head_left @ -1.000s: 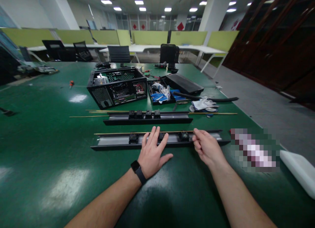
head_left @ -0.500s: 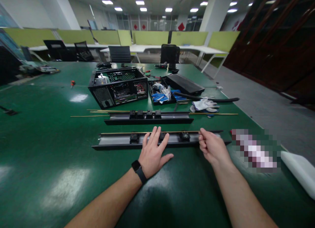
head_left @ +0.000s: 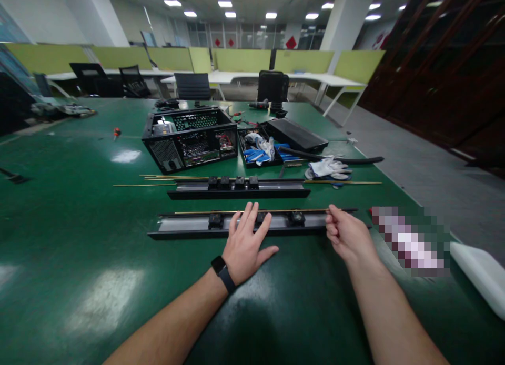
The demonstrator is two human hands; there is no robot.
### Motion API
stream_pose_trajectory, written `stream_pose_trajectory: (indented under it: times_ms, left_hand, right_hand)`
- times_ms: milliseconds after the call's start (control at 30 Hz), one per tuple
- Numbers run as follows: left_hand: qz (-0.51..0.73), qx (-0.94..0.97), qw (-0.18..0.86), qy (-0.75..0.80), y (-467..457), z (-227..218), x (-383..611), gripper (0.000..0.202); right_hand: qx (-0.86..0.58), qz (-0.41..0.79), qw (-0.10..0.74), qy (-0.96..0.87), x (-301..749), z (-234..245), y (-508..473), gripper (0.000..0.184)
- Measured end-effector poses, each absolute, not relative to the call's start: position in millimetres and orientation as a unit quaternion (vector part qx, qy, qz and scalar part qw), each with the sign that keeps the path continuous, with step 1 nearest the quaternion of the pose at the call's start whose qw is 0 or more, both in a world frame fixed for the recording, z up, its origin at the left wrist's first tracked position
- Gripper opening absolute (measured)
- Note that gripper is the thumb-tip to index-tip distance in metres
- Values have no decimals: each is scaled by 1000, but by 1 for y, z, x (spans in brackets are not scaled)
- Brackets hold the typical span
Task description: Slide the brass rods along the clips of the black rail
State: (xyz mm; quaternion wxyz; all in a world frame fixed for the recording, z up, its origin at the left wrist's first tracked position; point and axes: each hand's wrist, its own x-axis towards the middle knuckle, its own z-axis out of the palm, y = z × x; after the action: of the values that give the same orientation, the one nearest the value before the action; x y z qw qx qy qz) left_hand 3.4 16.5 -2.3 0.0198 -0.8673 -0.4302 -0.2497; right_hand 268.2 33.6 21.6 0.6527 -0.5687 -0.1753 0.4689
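Across the green table lies a long black-edged channel [head_left: 189, 225] with a pale inner strip. Three black blocks sit along it, among them the left block [head_left: 215, 221] and the right block [head_left: 296, 218]; the middle one is partly covered by my fingers. My left hand [head_left: 248, 244], fingers spread, rests over the channel's middle. A thin brass rod [head_left: 284, 211] runs along the channel's far edge, passing behind my left fingertips. My right hand [head_left: 347, 231] pinches the rod's right end between thumb and finger.
Behind is a second channel [head_left: 236, 194] with several black blocks and more brass rods [head_left: 343, 182]. Farther back stand an open computer case [head_left: 189, 139], a tray of gloves [head_left: 258, 149], and a black panel [head_left: 295, 134]. White gloves [head_left: 327, 168] lie at right, near a white object [head_left: 479, 273].
My right hand has moved slightly right, drawing the brass rod along with it; the rod's left end has shifted right too. My left hand has stayed in place.
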Motion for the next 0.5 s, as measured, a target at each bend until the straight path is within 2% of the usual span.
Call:
stream_pose_trajectory:
  times_ms: [133,333,500]
  left_hand:
    - [-251,-867,18,-431,16,-3,4,72]
    - [-249,-865,24,-434,16,-2,4,71]
    - [-250,-866,26,-432,17,-1,4,70]
  right_hand:
    - [-556,494,640,-192,263,24,32,17]
    - [-566,469,652,-188,271,21,33,27]
    - [-571,463,658,-165,274,22,34,22]
